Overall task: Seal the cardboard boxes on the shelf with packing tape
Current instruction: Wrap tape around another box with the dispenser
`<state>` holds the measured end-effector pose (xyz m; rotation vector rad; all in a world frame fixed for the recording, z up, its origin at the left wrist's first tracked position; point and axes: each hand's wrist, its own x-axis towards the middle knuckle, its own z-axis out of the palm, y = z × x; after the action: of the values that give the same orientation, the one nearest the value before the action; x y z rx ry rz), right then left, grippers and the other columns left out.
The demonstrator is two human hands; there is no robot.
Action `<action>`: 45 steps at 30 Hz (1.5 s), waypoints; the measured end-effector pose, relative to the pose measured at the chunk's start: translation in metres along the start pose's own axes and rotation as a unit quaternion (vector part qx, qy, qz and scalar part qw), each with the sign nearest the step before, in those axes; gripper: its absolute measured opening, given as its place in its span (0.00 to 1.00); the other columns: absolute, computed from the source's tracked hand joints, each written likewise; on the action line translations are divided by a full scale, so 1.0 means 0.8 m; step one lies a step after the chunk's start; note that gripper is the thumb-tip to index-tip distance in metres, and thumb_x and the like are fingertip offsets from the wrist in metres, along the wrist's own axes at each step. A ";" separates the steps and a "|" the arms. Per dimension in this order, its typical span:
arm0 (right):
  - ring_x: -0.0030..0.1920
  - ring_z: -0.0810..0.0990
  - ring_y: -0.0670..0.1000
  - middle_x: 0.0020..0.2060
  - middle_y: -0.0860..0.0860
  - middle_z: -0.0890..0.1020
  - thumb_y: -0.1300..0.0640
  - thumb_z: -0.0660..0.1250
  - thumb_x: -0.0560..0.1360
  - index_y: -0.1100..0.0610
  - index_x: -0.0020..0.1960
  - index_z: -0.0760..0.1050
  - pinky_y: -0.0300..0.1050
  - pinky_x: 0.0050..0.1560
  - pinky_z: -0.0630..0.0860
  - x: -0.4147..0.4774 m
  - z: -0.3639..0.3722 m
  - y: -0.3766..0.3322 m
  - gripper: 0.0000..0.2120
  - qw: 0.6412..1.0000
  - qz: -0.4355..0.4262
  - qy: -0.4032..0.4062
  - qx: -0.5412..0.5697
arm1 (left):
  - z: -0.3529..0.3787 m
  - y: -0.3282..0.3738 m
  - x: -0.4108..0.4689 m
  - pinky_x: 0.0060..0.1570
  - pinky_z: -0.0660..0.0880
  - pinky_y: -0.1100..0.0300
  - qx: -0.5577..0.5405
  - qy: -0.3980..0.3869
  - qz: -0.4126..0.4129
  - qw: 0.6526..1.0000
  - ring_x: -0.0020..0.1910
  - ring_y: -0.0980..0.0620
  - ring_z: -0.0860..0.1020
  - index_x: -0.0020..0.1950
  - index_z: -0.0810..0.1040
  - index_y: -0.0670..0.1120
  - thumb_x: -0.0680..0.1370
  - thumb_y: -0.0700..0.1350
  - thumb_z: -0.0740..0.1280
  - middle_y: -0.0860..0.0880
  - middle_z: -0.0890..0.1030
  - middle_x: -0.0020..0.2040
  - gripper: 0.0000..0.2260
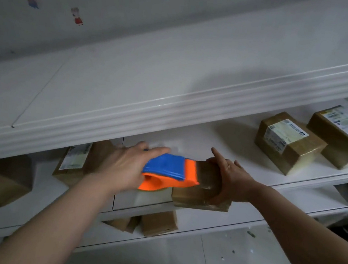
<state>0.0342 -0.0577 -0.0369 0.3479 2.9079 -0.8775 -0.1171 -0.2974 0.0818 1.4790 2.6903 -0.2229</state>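
White shelving (194, 103) of several tiers with moulded front edges is set against a pale wall (141, 0), on which small cartoon stickers (77, 16) are stuck. Below it, a pale tiled floor (174, 263) is littered with scraps at the right.

Item in hand: small cardboard box (200, 192), brown, placed at the front lip of the middle tier (222, 138) and partly overhanging it. Its right end is gripped by the right hand (234, 179), with fingers wrapped over the top and side. Glossy tape is seen on its front face.

Tool: tape dispenser (167, 171), orange body with blue guard, clasped in the left hand (122, 165) with fingers curled round it. Its mouth is laid against the left part of the box top.

Step, as judged: a strip is being drawn across the box, which is steadied against the pull.

Next move, as judged: the dispenser is to be carried past the box edge, pressed down and tilted so that the tape is cut. The box must be held firmly, lest it be dragged off the lip.

Other stock: a labelled box (288, 141) and a second labelled box (344, 133), both taped, are stood well apart to the right on the same tier. Further boxes (73, 161) are kept at the left, and more are kept on the tier below (158, 222).
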 end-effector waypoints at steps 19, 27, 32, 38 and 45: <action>0.77 0.36 0.55 0.76 0.54 0.36 0.17 0.54 0.58 0.58 0.77 0.35 0.60 0.73 0.32 -0.011 0.036 -0.041 0.65 0.960 -0.057 0.037 -0.272 | 0.064 -0.045 -0.015 0.57 0.69 0.52 0.019 -0.037 -0.064 0.997 0.55 0.47 0.75 0.75 0.52 0.65 0.74 0.38 0.62 0.50 0.69 0.58 0.37; 0.77 0.47 0.55 0.78 0.54 0.53 0.24 0.54 0.63 0.56 0.78 0.48 0.62 0.70 0.47 -0.008 0.066 -0.081 0.54 0.951 -0.078 0.021 -0.297 | 0.064 -0.043 -0.018 0.59 0.69 0.50 0.018 -0.040 -0.061 0.997 0.54 0.46 0.75 0.75 0.53 0.64 0.74 0.37 0.63 0.48 0.69 0.59 0.37; 0.77 0.45 0.55 0.78 0.53 0.48 0.28 0.63 0.66 0.56 0.79 0.45 0.62 0.71 0.43 -0.009 0.075 -0.092 0.53 0.947 -0.127 0.044 -0.293 | 0.070 -0.045 -0.022 0.58 0.69 0.50 0.011 -0.034 -0.062 0.997 0.54 0.46 0.75 0.75 0.54 0.63 0.74 0.37 0.63 0.48 0.69 0.58 0.36; 0.77 0.43 0.57 0.78 0.55 0.44 0.32 0.70 0.65 0.55 0.78 0.34 0.70 0.72 0.44 0.035 0.042 -0.103 0.60 0.966 0.008 -0.015 -0.259 | 0.068 -0.042 -0.027 0.55 0.69 0.53 -0.015 -0.035 -0.066 0.997 0.55 0.48 0.75 0.76 0.52 0.64 0.74 0.37 0.63 0.49 0.69 0.58 0.38; 0.72 0.59 0.52 0.72 0.52 0.54 0.47 0.81 0.56 0.52 0.77 0.38 0.52 0.72 0.62 0.009 0.005 -0.065 0.66 0.986 -0.065 0.056 0.141 | 0.022 -0.045 -0.044 0.50 0.75 0.55 -0.156 0.061 -0.045 0.985 0.50 0.48 0.76 0.74 0.58 0.67 0.67 0.39 0.66 0.54 0.71 0.53 0.40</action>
<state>0.0148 -0.1006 -0.0137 0.2345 2.9351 -1.3387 -0.1288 -0.3489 0.0723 1.3202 2.7260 0.2816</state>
